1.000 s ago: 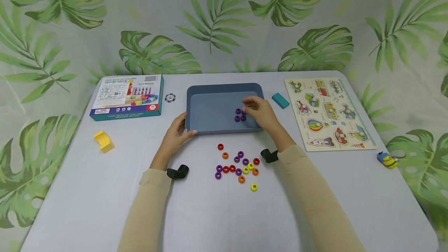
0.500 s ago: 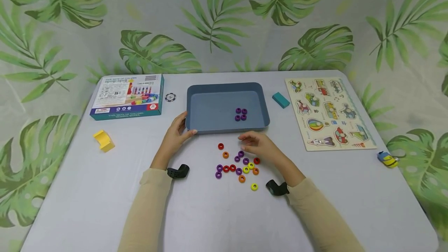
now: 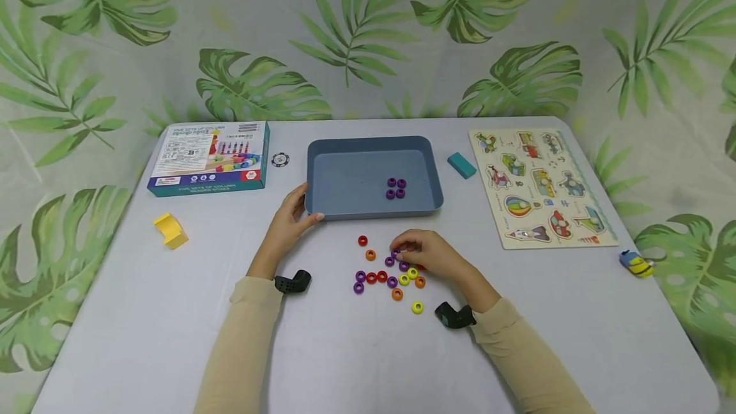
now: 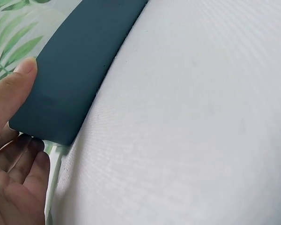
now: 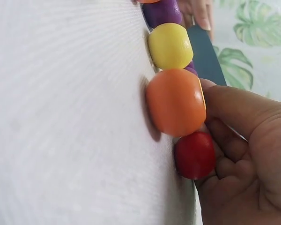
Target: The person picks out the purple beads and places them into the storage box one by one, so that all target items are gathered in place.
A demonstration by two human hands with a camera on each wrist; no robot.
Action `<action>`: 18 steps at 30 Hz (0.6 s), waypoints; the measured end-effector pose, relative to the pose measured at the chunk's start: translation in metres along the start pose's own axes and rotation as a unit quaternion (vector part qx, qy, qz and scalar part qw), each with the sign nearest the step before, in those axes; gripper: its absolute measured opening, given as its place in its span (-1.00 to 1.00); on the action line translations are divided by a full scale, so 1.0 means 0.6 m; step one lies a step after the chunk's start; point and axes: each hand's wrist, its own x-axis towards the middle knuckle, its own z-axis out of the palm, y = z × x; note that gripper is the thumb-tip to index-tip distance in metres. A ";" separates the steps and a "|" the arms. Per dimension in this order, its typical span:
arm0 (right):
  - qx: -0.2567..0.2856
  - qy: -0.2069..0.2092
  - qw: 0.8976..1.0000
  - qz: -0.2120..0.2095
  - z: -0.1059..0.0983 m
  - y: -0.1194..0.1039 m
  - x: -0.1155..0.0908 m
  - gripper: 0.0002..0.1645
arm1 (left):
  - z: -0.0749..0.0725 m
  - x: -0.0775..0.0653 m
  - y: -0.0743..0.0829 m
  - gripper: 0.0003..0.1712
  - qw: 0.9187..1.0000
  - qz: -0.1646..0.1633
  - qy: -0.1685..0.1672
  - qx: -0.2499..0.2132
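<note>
At frame centre, our right hand [image 3: 432, 253] pinches a purple bead [image 3: 395, 252]; our left hand [image 3: 287, 221] pinches the blue-grey tray [image 3: 347, 181] by its lower-left corner. Best we lift straight up.

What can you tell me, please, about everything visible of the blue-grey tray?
The tray is blue-grey, shallow and rectangular, with rounded corners and smooth, plain walls; it looks like plastic. It lies flat, open side up, on the white table. Four purple beads sit inside, in its right half. The person's left grip holds its near left corner, thumb against the near wall.
</note>
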 end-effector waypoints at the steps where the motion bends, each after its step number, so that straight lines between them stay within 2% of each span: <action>1: 0.001 0.001 1.000 -0.001 -0.001 0.000 0.001 -0.82 | 0.000 0.000 -0.001 -0.17 1.000 0.000 0.000 -0.001; 5: 0.017 0.022 1.000 -0.014 -0.008 -0.006 0.007 -0.78 | -0.001 0.004 -0.014 -0.16 1.000 -0.002 0.001 -0.001; 12: 0.066 0.109 0.990 -0.067 -0.052 -0.030 0.045 -0.72 | -0.001 0.011 -0.042 -0.10 1.000 0.001 0.004 0.025; 16: 0.068 0.154 0.984 -0.056 -0.075 -0.027 0.083 -0.70 | 0.000 0.012 -0.046 -0.11 1.000 0.007 0.005 0.020; 18: 0.056 0.163 0.984 -0.041 -0.083 -0.021 0.102 -0.69 | 0.000 0.012 -0.046 -0.10 1.000 0.009 0.004 0.019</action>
